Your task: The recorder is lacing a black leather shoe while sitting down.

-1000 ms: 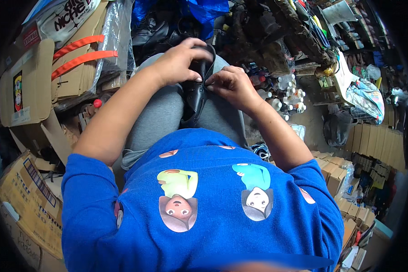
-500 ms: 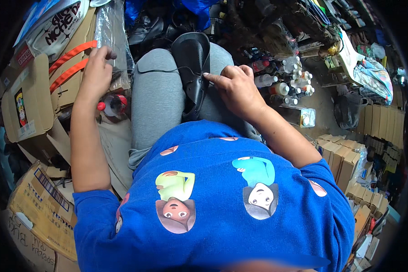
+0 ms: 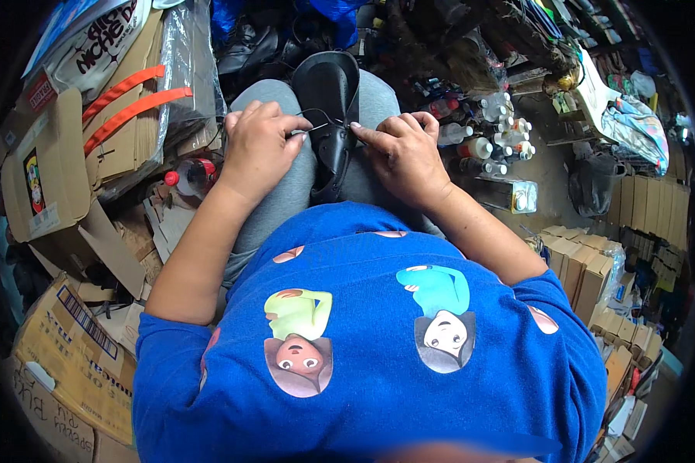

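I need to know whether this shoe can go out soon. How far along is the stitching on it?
Done: the black shoe sits wedged between the knees. In hand: the left hand pinches a thin needle or awl with thread, and the right hand steadies the shoe's edge. How much seam remains cannot be seen.

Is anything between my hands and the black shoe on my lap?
Nothing visible. The left hand and right hand are both at the black leather shoe lying between the grey-trousered knees, pinching its thin thread.
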`<state>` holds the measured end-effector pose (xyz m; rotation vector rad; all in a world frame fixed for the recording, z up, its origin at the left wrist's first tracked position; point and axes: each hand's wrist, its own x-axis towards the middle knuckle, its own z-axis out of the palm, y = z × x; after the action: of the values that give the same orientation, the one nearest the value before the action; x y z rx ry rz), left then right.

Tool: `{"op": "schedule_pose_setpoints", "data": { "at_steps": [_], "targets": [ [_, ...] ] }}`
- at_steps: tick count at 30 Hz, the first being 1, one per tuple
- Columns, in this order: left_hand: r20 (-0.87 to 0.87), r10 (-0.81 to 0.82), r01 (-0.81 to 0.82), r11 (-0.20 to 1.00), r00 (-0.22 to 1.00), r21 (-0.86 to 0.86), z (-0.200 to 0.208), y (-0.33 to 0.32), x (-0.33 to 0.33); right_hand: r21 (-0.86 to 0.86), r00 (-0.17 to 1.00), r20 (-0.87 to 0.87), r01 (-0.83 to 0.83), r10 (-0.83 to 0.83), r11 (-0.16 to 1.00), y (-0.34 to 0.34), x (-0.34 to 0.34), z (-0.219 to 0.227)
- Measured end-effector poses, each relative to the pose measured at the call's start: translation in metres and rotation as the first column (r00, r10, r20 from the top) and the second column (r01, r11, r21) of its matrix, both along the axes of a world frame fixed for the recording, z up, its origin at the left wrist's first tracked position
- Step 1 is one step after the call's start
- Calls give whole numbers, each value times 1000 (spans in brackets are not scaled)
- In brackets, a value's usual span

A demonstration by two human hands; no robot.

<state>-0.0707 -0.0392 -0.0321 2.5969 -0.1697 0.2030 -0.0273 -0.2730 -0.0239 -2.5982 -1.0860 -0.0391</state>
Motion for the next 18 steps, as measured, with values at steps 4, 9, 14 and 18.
{"op": "schedule_pose_setpoints", "data": {
  "at_steps": [4,9,14,18],
  "targets": [
    [25,-15,16,999,1000,-29,-5,-6,8,52,995,-92,-30,34,998,-6,10,-3],
    [-158,-153,27,798,976,-602,-5,-2,19,83,924,-367,-79,104,993,-16,43,-9],
    [46,-154,160,960,987,-229,-16,7,26,112,889,-428,-126,162,986,-11,70,-7],
    [24,-156,157,969,988,-193,-16,7,27,62,873,-461,-146,158,987,-6,78,-3]
  ]
}}
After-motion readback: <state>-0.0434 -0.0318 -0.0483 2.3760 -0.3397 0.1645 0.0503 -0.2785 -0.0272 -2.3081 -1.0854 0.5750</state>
